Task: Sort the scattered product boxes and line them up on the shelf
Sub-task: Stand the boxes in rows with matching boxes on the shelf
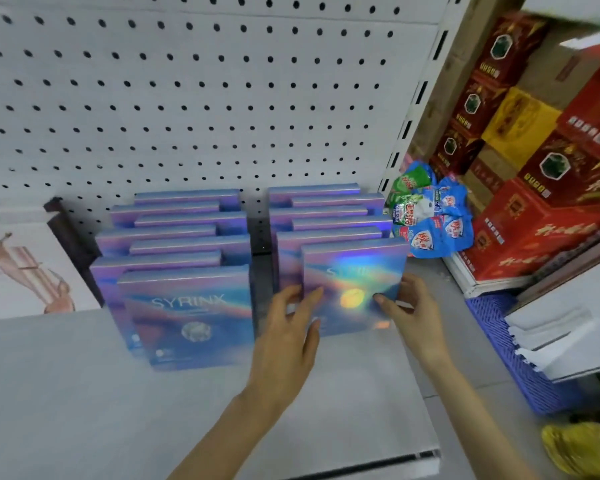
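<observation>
Product boxes (187, 306), the shimmering blue-purple ones marked SYRINX, are standing upright on the white shelf (66, 375) in two files running back towards the pegboard (187, 98), and from my console I am reading the job as nearly finished. Starting at the left, a white carton (21, 271) with a pale figure on it is sitting at the shelf's far end, apart from the stock. Next, the left row (160, 233) is standing about seven deep, faces forward, but its boxes are stepping alternately left and right rather than sitting flush, so I am judging that it is wanting a squaring-up. A narrow gap is separating it from the right row (326, 216), about six deep and staggered the same way. At the head of that row the front box (354, 271) is standing upright, close against the one behind, and both hands are on it. The left hand (284, 334) is laying nearly straight fingers (314, 296) against the box's left edge and face, pressing rather than clutching as far as I am able to tell. The right hand (413, 306) is pinching the right edge, thumb on the face and the other fingers curling out of sight behind. I am seeing no loose box lying on the shelf, so what is left looks to be seating this one and evening the files. Further right, detergent pouches (433, 220) and red cartons (541, 216) are sitting beyond the shelf's upright, outside this task.
</observation>
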Demonstrator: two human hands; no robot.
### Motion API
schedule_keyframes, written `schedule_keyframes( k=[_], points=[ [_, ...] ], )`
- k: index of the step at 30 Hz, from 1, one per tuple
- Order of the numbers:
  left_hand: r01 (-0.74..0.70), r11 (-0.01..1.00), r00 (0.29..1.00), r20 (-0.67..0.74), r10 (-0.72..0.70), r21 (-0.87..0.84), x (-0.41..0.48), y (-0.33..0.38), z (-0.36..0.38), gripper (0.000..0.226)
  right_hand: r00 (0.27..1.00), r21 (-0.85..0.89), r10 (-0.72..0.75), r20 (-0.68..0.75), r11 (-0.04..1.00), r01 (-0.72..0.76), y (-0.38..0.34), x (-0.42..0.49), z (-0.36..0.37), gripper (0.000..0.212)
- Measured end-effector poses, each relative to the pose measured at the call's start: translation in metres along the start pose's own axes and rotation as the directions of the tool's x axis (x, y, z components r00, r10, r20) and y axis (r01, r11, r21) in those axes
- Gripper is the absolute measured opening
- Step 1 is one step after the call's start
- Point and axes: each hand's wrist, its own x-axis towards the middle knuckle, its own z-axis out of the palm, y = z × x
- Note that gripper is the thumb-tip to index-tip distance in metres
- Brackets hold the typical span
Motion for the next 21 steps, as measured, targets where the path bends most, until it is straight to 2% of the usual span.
schedule_keyframes(
  k=[2,4,7,10,12,14,16,19,21],
  points=[
    [0.031,0.999,0.996,0.08,-0.032,0.007,-0.001,0.001,-0.005,0.047,0.998,0.003,0.03,-0.048,1.0,-0.03,-0.004,-0.007,0.003,0.038],
    [0.08,0.997,0.982,0.17,-0.078,-0.006,-0.006,0.002,-0.012,0.054,0.985,0.033,0.079,-0.156,0.997,-0.075,-0.009,-0.018,0.007,0.042],
    [0.203,0.965,0.923,0.361,-0.133,-0.163,-0.034,-0.002,-0.034,0.061,0.938,0.112,0.138,-0.318,0.988,-0.108,-0.022,-0.056,0.02,0.047],
    [0.225,0.946,0.898,0.426,-0.11,-0.231,-0.087,-0.016,-0.082,0.058,0.921,0.153,0.161,-0.355,0.982,-0.112,-0.041,-0.109,0.048,0.041],
    [0.285,0.916,0.911,0.376,-0.168,-0.281,-0.133,-0.034,-0.126,0.054,0.952,0.119,0.131,-0.278,0.988,-0.101,-0.054,-0.148,0.078,0.035],
    [0.412,0.84,0.905,0.268,-0.331,-0.355,-0.179,-0.06,-0.176,0.047,0.992,0.065,0.057,-0.113,0.997,-0.049,-0.072,-0.188,0.119,0.032],
    [0.465,0.785,0.882,0.134,-0.452,-0.41,-0.223,-0.09,-0.229,0.04,0.997,0.027,-0.028,0.069,0.999,0.027,-0.092,-0.229,0.169,0.033],
    [0.495,0.782,0.844,-0.002,-0.536,-0.379,-0.287,-0.133,-0.306,0.04,0.95,0.013,-0.088,0.3,0.996,0.088,-0.122,-0.295,0.254,0.036],
    [0.506,0.786,0.817,-0.094,-0.569,-0.354,-0.327,-0.156,-0.361,0.045,0.89,0.03,-0.111,0.442,0.994,0.109,-0.144,-0.337,0.312,0.039]
  ],
)
